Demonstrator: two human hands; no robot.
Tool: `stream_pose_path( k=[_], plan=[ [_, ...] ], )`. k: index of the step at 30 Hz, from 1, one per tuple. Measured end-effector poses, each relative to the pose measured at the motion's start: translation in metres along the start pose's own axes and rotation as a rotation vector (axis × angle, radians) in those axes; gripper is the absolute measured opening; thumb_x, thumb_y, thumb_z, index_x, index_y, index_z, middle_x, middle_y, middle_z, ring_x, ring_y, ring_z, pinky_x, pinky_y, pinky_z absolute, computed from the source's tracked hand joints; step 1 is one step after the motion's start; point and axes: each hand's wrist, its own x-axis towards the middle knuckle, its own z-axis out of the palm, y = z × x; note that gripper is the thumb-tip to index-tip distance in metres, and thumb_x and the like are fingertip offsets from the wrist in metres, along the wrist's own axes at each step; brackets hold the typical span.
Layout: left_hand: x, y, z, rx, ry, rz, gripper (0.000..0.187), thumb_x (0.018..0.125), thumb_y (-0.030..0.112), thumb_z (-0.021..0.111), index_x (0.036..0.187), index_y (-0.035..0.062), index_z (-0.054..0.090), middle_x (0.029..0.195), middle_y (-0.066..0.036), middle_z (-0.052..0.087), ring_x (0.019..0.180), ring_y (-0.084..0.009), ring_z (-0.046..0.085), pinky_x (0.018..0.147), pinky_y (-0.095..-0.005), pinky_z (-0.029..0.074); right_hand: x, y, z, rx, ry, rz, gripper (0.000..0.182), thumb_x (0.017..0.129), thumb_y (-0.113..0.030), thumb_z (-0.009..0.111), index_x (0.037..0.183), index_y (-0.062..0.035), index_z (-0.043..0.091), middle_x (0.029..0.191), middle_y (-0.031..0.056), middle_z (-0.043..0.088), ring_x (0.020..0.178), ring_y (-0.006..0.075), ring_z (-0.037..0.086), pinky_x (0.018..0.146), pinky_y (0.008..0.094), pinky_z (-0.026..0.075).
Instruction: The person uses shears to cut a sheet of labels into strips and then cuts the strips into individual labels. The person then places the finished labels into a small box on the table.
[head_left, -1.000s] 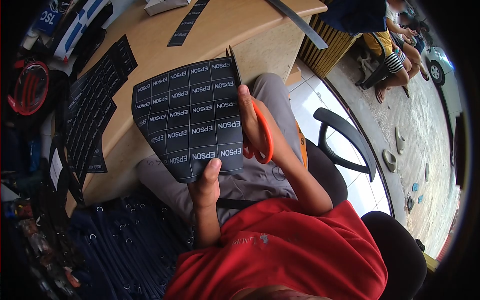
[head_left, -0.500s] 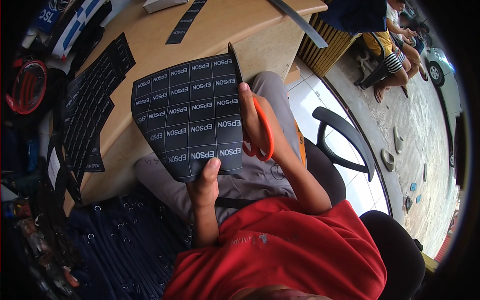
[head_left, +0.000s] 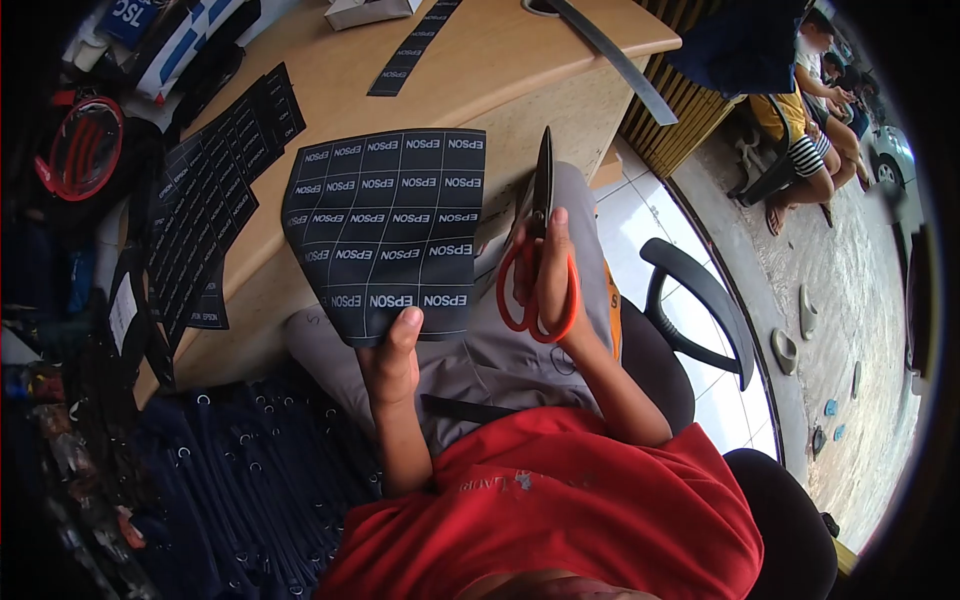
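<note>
A black sheet [head_left: 395,215] printed with rows of white EPSON labels in a thin-lined grid is held up over my lap. My left hand [head_left: 392,360] pinches its lower edge, thumb on the printed face and fingers hidden behind. To the right of the sheet, apart from it, my right hand [head_left: 553,275] grips a pair of scissors [head_left: 541,195] with orange handles. The dark blades point upward and look nearly closed together.
More printed black sheets [head_left: 215,190] hang over the left side of the wooden table [head_left: 330,100]. A printed strip [head_left: 415,50] and a grey strip [head_left: 620,65] lie toward its far edge. Dark blue straps [head_left: 250,480] are heaped at lower left. People [head_left: 800,130] sit outside at upper right.
The scissors have come away from the sheet's right edge and moved right, with the blades now in plain view. The sheet stays in my left hand. The whole view has shifted slightly.
</note>
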Motion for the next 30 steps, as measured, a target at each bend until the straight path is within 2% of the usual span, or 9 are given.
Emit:
stream_pose_path(
  k=[7,10,14,17,20,24,26,29,30],
  plan=[
    [0.12,0.097,-0.044,0.173,-0.009,0.147,0.043,0.082,0.006,0.056,0.124,-0.0032,0.05,0.117,-0.01,0.056,0.109,-0.0184,0.055,0.096,-0.0329,0.043,-0.031,0.059,-0.003,-0.058,-0.114,0.12,0.066,0.099,-0.059,0.022,0.097,-0.0029,0.056,0.045,-0.0021,0.036,0.037,0.0082,0.035,0.037,0.024,0.028],
    [0.209,0.158,-0.088,0.199,-0.153,0.067,0.04,0.084,0.014,0.054,0.118,-0.0074,0.054,0.114,-0.016,0.063,0.106,-0.0255,0.062,0.097,-0.0386,0.047,-0.039,0.061,-0.001,0.006,-0.257,0.222,0.059,0.101,-0.052,0.029,0.117,-0.0015,0.057,0.052,-0.0021,0.04,0.041,0.0079,0.037,0.039,0.0251,0.03],
    [0.267,0.233,-0.096,0.177,-0.454,0.078,0.042,0.085,0.013,0.053,0.122,-0.0076,0.052,0.118,-0.018,0.062,0.113,-0.0281,0.059,0.105,-0.0414,0.041,-0.029,0.076,-0.007,-0.312,-0.364,0.177,0.048,0.101,-0.041,0.038,0.122,-0.0014,0.056,0.055,-0.0007,0.045,0.046,0.0087,0.046,0.045,0.0245,0.036],
    [0.286,0.259,-0.108,0.129,-0.484,0.097,0.04,0.085,0.013,0.054,0.12,-0.0072,0.052,0.117,-0.017,0.062,0.112,-0.0284,0.059,0.104,-0.0454,0.04,-0.022,0.081,-0.009,-0.357,-0.378,0.133,0.044,0.101,-0.037,0.041,0.122,-0.0008,0.055,0.055,0.0007,0.048,0.047,0.009,0.048,0.047,0.0249,0.037],
    [0.288,0.26,-0.139,0.156,-0.349,0.186,0.039,0.085,0.013,0.056,0.12,-0.0039,0.053,0.116,-0.016,0.063,0.11,-0.029,0.06,0.103,-0.0478,0.042,-0.018,0.089,-0.015,-0.275,-0.432,0.125,0.041,0.101,-0.034,0.043,0.121,0.0,0.055,0.055,0.0019,0.051,0.049,0.0097,0.051,0.048,0.0251,0.04],
    [0.245,0.257,-0.199,0.427,-0.073,-0.075,0.038,0.086,0.022,0.058,0.118,0.0016,0.052,0.106,-0.013,0.064,0.097,-0.0256,0.063,0.087,-0.0415,0.05,-0.013,0.097,-0.012,-0.227,-0.461,0.256,0.036,0.1,-0.031,0.046,0.116,-0.0003,0.055,0.056,0.0032,0.053,0.05,0.0112,0.053,0.049,0.0257,0.043],
    [0.239,0.261,-0.253,0.429,0.085,-0.099,0.036,0.086,0.024,0.058,0.115,0.0023,0.053,0.103,-0.013,0.064,0.093,-0.0256,0.063,0.081,-0.0405,0.052,-0.013,0.098,-0.009,-0.321,-0.428,0.133,0.031,0.099,-0.032,0.046,0.104,-0.0026,0.054,0.055,0.0062,0.055,0.038,0.0166,0.053,0.037,0.0302,0.041],
    [0.224,0.269,-0.287,0.601,0.164,-0.25,0.038,0.086,0.03,0.056,0.112,0.0016,0.053,0.104,-0.013,0.063,0.092,-0.0244,0.064,0.079,-0.043,0.051,-0.007,0.11,-0.014,-0.31,-0.338,-0.006,0.026,0.099,-0.031,0.047,0.097,-0.0046,0.051,0.054,0.0067,0.055,0.042,0.0172,0.056,0.041,0.0294,0.043],
    [0.222,0.268,-0.286,1.052,0.243,-0.455,0.042,0.087,0.034,0.056,0.114,0.0027,0.053,0.108,-0.014,0.062,0.093,-0.0267,0.064,0.082,-0.0461,0.05,-0.005,0.107,-0.014,-0.33,-0.283,-0.042,0.025,0.099,-0.029,0.047,0.098,-0.0047,0.051,0.054,0.0069,0.055,0.043,0.0172,0.057,0.042,0.0291,0.043]
  ],
)
